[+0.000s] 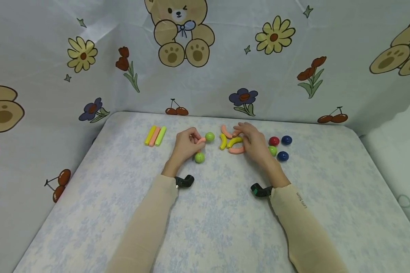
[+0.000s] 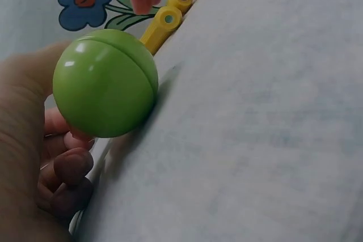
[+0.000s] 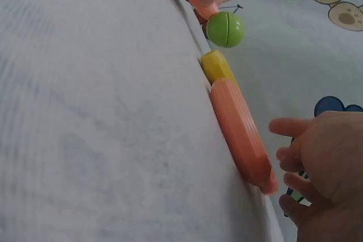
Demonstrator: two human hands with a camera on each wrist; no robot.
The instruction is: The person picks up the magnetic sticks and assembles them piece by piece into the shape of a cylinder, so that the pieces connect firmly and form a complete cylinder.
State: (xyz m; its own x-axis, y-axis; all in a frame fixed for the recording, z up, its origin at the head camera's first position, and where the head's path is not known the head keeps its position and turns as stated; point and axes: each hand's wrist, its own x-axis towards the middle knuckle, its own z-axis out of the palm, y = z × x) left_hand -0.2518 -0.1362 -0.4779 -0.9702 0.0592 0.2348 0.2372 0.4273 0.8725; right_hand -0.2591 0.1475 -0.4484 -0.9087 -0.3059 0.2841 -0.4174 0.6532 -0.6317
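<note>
My left hand pinches a salmon-pink toy piece between thumb and fingers. One green ball is right by the pink piece's end; a second green ball lies closer to me, large in the left wrist view below the fingers. My right hand reaches over a group of curved pieces, its fingertips right at a pink curved piece. In the right wrist view its fingers are loosely bent and apart. Under and beside it lie yellow curved pieces and a pink curved piece.
Three straight sticks, yellow, pink and green, lie side by side at the back left. Right of my right hand sit a red ball, a green ball and two blue balls. A printed cloth hangs behind the table.
</note>
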